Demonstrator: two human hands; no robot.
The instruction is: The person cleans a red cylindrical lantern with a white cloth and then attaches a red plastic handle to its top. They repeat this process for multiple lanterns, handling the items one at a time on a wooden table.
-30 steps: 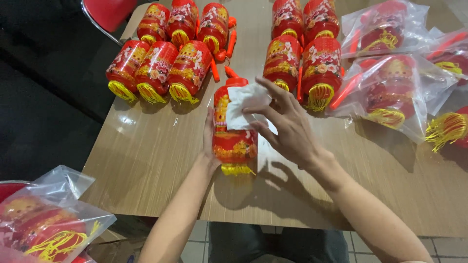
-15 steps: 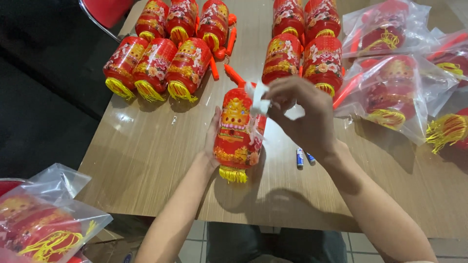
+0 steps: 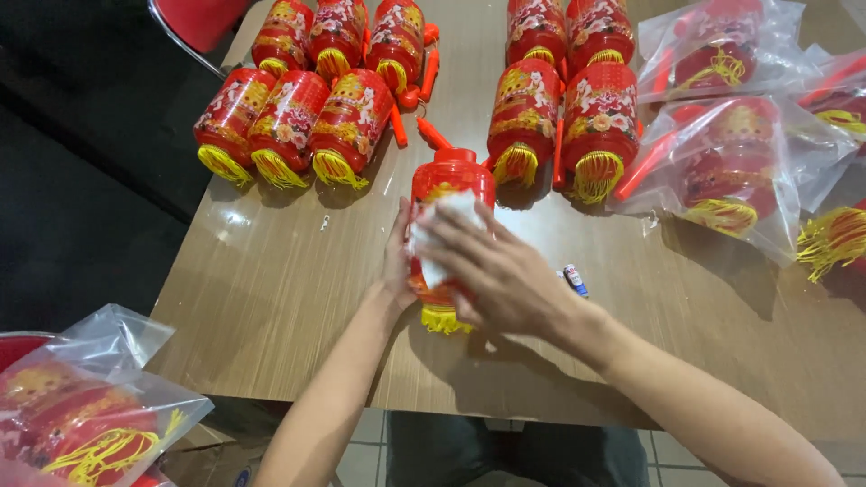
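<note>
red lantern on wood-grain table; dark floor

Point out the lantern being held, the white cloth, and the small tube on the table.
lantern (image 3: 454, 176), head view, red top cap.
white cloth (image 3: 431, 236), head view, upper part above the fingers.
small tube (image 3: 575, 280), head view, middle of its body.

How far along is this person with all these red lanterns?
Done, it seems: two groups of unwrapped lanterns lie in rows on the table. In hand: the left hand steadies one red lantern while the right hand presses a white cloth on it. Left, probably: the bagged lanterns at right and more bagged ones at lower left.
</note>
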